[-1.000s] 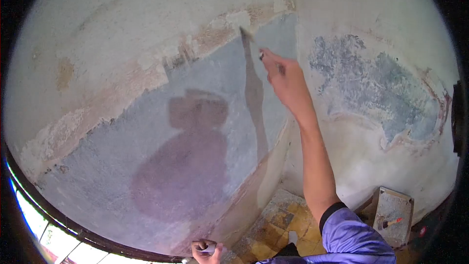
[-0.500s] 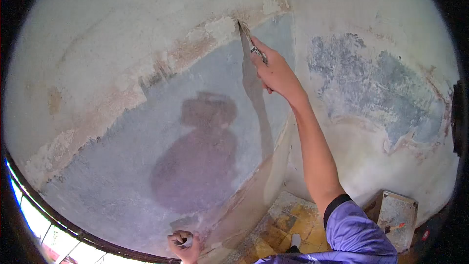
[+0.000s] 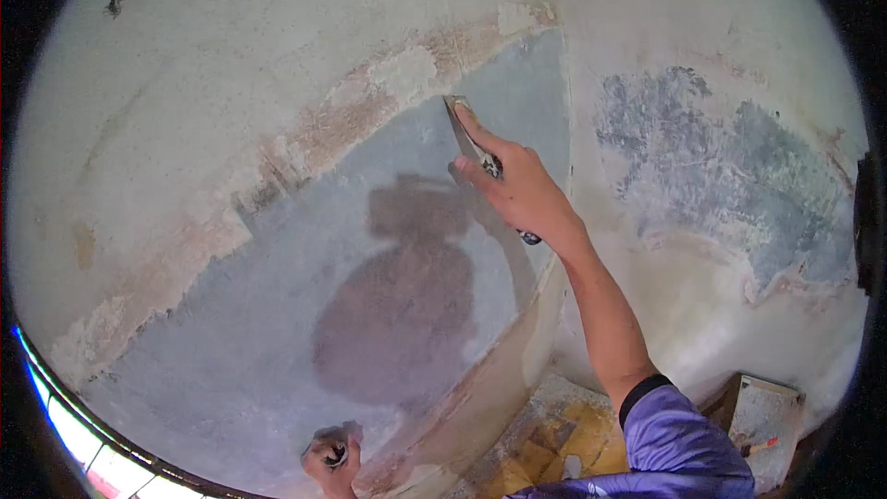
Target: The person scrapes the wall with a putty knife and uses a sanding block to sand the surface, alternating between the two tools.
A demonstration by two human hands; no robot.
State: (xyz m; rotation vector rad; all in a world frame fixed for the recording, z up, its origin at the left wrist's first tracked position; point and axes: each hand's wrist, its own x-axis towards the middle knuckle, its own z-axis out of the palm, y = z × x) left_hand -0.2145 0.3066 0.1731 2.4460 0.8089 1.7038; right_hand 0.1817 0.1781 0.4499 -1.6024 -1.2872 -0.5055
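My right hand [image 3: 528,187] is wrapped round the dark handle of a putty knife [image 3: 461,133], index finger stretched along its blade. The blade tip touches or nearly touches the wall, at the upper edge of a smooth blue-grey patch [image 3: 231,314]. Just above that edge runs a rough strip of exposed plaster [image 3: 356,115], pinkish and off-white. Low in the view, my left hand [image 3: 333,473] is closed with its fingers curled round something dark grey [image 3: 351,429], mostly hidden, whose kind I cannot make out.
A wall corner stands to the right, and the side wall carries another worn blue-grey patch [image 3: 721,166]. Below are yellowish floor tiles [image 3: 591,434] and a board [image 3: 767,420] with a red-tipped thing on it. A barred window [image 3: 69,420] lies lower left; a hook [image 3: 113,0] sticks out upper left.
My right hand and the putty knife have moved down from the rough strip to the edge of the blue-grey patch. The blade looks turned more flat. The view has shifted slightly.
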